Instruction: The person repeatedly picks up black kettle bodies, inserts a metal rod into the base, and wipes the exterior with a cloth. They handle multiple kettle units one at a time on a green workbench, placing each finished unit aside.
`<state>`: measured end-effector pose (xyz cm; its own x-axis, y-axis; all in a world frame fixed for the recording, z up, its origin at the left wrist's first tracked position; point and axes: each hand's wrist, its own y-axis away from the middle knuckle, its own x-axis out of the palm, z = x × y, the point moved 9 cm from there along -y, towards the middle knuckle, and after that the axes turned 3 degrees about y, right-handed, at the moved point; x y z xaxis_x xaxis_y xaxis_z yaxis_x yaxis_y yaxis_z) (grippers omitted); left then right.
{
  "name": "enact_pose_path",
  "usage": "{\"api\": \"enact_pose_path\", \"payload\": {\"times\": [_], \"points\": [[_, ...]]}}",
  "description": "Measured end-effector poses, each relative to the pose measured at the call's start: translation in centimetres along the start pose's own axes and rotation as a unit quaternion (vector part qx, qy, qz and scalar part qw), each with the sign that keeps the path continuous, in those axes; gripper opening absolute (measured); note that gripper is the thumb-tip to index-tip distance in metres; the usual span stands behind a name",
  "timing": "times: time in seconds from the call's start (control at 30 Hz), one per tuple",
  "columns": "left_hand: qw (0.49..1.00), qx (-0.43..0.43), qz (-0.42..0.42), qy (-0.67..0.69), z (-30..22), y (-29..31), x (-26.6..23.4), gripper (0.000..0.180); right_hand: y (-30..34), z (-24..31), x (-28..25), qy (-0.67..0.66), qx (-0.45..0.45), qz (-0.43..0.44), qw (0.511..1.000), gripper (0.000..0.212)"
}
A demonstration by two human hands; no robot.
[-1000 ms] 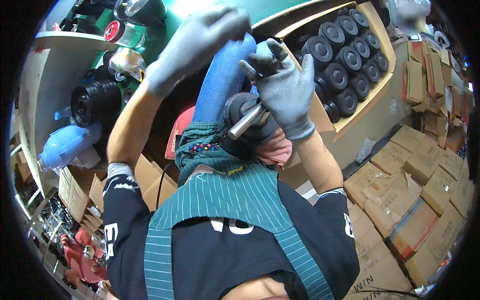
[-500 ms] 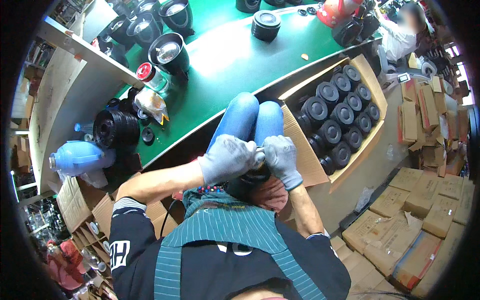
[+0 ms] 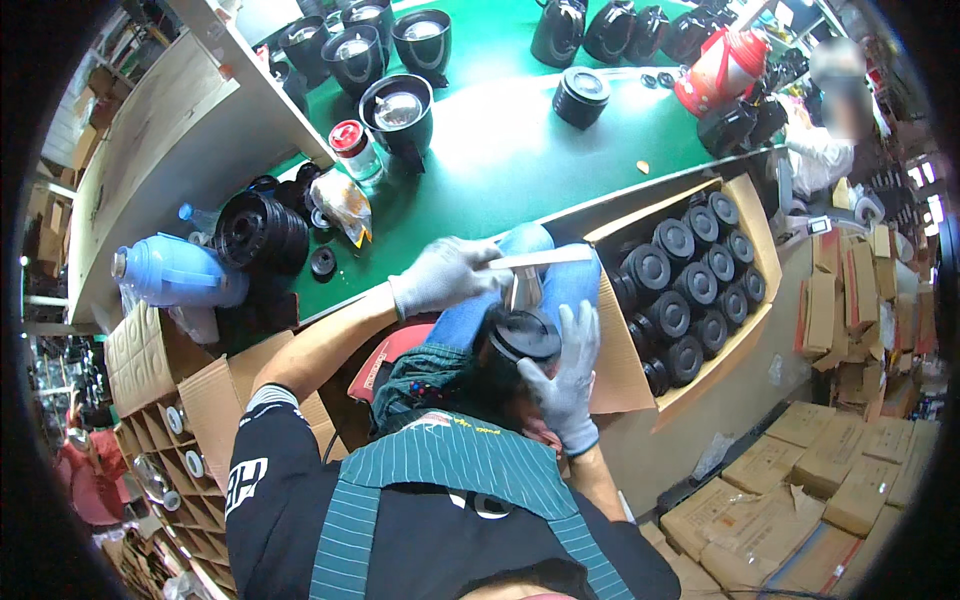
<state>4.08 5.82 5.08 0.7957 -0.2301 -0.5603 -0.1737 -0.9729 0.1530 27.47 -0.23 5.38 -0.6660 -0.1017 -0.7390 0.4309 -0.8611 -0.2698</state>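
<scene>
Hands have parted since the earlier frame: our left hand [image 3: 447,277] now grips a pale bar-shaped tool [image 3: 545,258] above our lap [image 3: 580,288]; our right hand [image 3: 570,375], fingers spread, is beside the round black part [image 3: 526,335], contact unclear. Two-handed hold looks over.

A glossy green tabletop [image 3: 500,145] is bearing several black, cup-shaped vessels with shiny insides [image 3: 412,135] toward its left. Just beside them, a clear jar with a red lid [image 3: 362,160] is standing, and a crumpled clear bag with yellow patches [image 3: 343,203] is lying near a small black ring [image 3: 322,264]. Farther right, a ribbed black cylinder with a grey top [image 3: 578,108] is standing near two small black caps [image 3: 665,80], while a small tan scrap [image 3: 643,167] is resting toward the front edge.
</scene>
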Motion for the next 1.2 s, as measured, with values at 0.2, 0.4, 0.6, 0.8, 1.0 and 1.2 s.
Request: {"api": "enact_pose_path", "payload": {"times": [0.2, 0.4, 0.6, 0.8, 1.0, 1.2], "points": [[0.932, -0.134, -0.303, -0.150, 13.3, -1.7, -3.8, 0.032, -0.4, -2.9, 4.2, -0.096, 0.120, 0.152, 0.976, 0.089], [0.924, -0.198, -0.258, -0.204, 19.0, -2.4, -3.7, 0.044, -1.9, -1.3, 1.1, -0.097, 0.140, 0.089, 0.981, 0.079], [0.875, 0.288, -0.355, -0.161, 4.1, 2.5, -4.7, 0.068, -8.6, -9.4, -5.6, -0.379, 0.201, -0.146, 0.891, 0.060], [0.854, 0.265, -0.433, -0.112, 4.4, -3.4, -2.6, 0.099, -19.3, -13.4, 5.8, -0.704, 0.306, 0.049, 0.639, 0.063], [0.854, 0.251, -0.422, -0.172, -0.3, -16.7, -15.9, 0.079, -29.0, -20.1, 14.8, -0.266, 0.132, 0.055, 0.953, 0.064], [0.847, 0.112, -0.422, -0.302, 6.9, -35.1, -23.9, 0.070, -28.2, -18.8, 19.9, 0.232, -0.036, 0.127, 0.964, 0.087]]}}
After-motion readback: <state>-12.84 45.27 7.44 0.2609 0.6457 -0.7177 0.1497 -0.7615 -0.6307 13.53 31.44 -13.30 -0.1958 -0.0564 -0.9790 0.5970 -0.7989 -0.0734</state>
